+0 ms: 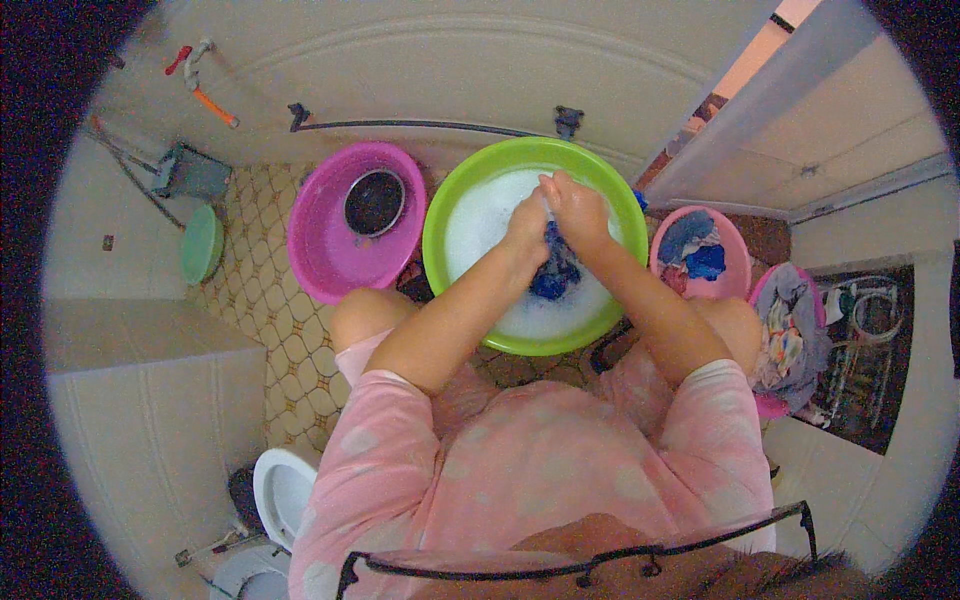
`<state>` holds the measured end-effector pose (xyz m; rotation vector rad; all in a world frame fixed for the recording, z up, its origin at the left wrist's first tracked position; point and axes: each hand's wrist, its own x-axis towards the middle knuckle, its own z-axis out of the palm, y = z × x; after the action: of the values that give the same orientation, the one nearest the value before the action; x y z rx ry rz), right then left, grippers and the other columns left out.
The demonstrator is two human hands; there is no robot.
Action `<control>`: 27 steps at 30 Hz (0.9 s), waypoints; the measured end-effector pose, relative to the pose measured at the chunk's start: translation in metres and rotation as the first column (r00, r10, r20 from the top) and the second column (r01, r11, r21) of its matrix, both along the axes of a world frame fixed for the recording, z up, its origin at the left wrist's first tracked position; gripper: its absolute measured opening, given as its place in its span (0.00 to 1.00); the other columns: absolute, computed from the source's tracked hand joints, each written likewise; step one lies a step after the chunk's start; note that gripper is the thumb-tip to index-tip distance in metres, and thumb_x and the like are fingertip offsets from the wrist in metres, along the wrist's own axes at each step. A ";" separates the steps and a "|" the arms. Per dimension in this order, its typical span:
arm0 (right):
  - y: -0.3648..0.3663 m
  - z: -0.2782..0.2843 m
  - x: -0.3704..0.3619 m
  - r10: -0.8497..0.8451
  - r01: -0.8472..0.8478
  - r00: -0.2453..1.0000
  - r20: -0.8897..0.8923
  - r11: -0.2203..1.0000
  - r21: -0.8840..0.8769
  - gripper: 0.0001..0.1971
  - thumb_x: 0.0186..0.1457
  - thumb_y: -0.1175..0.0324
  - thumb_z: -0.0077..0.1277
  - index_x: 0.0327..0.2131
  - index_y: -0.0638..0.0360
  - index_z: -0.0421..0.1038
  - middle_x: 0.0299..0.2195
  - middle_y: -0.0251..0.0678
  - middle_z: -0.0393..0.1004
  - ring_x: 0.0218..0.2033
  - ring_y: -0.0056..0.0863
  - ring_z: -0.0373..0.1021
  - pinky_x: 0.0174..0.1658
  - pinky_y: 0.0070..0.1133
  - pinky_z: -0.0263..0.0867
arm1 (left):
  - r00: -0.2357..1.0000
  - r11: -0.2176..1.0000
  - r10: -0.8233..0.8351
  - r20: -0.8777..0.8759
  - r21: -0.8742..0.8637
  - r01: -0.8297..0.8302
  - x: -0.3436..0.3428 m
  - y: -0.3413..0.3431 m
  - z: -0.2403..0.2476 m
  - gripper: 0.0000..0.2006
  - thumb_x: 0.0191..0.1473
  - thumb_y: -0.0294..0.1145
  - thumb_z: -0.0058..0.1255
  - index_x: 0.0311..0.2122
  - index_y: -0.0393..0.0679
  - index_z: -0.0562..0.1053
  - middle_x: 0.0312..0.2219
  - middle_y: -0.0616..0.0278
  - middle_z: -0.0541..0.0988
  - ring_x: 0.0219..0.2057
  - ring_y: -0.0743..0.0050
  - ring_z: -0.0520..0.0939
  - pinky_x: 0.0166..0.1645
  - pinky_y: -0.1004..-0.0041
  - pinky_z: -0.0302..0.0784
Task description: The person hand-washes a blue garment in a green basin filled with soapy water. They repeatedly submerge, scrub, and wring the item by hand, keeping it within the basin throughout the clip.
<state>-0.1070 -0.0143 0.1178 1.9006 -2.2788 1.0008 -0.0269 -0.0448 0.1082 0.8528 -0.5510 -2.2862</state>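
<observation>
A dark blue wet cloth [555,272] hangs down into white suds [480,225] in a large green basin [436,235] in front of me. My left hand [527,222] and my right hand [580,210] meet over the middle of the basin, both closed on the upper part of the cloth. Their fingers press together, so the gripped part is mostly hidden. Foam covers most of the water around the cloth.
Left of the green basin stands a pink basin [330,270] with a dark round pan [375,203] in it. To the right are a small pink tub [740,275] of clothes and a basket with more laundry [790,325]. A toilet [285,490] is at lower left; a tap [195,68] is on the wall.
</observation>
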 end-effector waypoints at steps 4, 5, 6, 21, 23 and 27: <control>0.019 0.009 0.037 0.112 -0.116 0.990 -0.085 0.993 -0.035 0.15 0.52 0.57 0.39 0.29 0.62 0.65 0.16 0.46 0.67 0.18 0.45 0.66 0.20 0.34 0.60 | 0.997 0.992 -0.054 -0.049 -0.114 0.048 0.004 -0.023 -0.047 0.12 0.50 0.44 0.40 0.30 0.46 0.67 0.25 0.63 0.72 0.27 0.71 0.73 0.32 0.65 0.69; 0.016 0.002 0.038 0.104 -0.093 0.984 -0.147 0.993 0.079 0.16 0.52 0.57 0.39 0.28 0.62 0.64 0.17 0.46 0.67 0.18 0.46 0.65 0.20 0.34 0.60 | 0.998 0.994 -0.055 -0.043 -0.101 0.051 0.005 -0.022 -0.045 0.13 0.51 0.45 0.40 0.31 0.46 0.67 0.26 0.62 0.72 0.28 0.70 0.73 0.33 0.65 0.69; 0.013 -0.001 0.034 0.079 -0.062 0.989 -0.127 0.989 0.132 0.16 0.52 0.56 0.38 0.28 0.62 0.64 0.18 0.46 0.68 0.20 0.46 0.66 0.22 0.35 0.60 | 0.998 0.995 -0.056 -0.036 -0.088 0.053 0.006 -0.022 -0.043 0.14 0.51 0.45 0.39 0.31 0.45 0.67 0.27 0.61 0.72 0.29 0.70 0.74 0.34 0.65 0.70; -0.036 -0.139 -0.056 0.040 -0.153 0.933 0.357 0.944 0.294 0.22 0.49 0.53 0.42 0.37 0.64 0.66 0.37 0.52 0.68 0.39 0.46 0.65 0.43 0.33 0.60 | 0.844 0.984 0.052 0.533 -0.170 0.046 0.012 -0.076 -0.106 0.25 0.52 0.49 0.37 0.45 0.37 0.63 0.38 0.52 0.68 0.37 0.63 0.68 0.41 0.63 0.64; -0.039 -0.116 -0.047 0.127 -0.234 0.960 0.249 0.852 0.469 0.21 0.48 0.55 0.44 0.39 0.64 0.65 0.37 0.52 0.68 0.39 0.46 0.65 0.43 0.33 0.59 | 0.850 0.990 -0.004 0.527 -0.119 0.079 0.025 -0.075 -0.116 0.25 0.51 0.49 0.38 0.46 0.38 0.62 0.39 0.50 0.68 0.38 0.62 0.69 0.41 0.63 0.64; -0.035 -0.123 -0.053 -0.146 0.131 0.916 0.374 0.989 0.064 0.19 0.47 0.57 0.45 0.37 0.63 0.66 0.36 0.50 0.69 0.38 0.45 0.66 0.42 0.33 0.60 | 0.855 0.972 -0.067 0.513 -0.160 0.173 0.002 -0.049 -0.074 0.26 0.49 0.50 0.42 0.45 0.36 0.62 0.39 0.48 0.68 0.38 0.61 0.70 0.40 0.61 0.67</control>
<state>-0.1599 -0.0489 -0.0049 1.6432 -2.6040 1.4197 -0.0249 -0.0933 0.0339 1.3571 -1.0763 -2.0551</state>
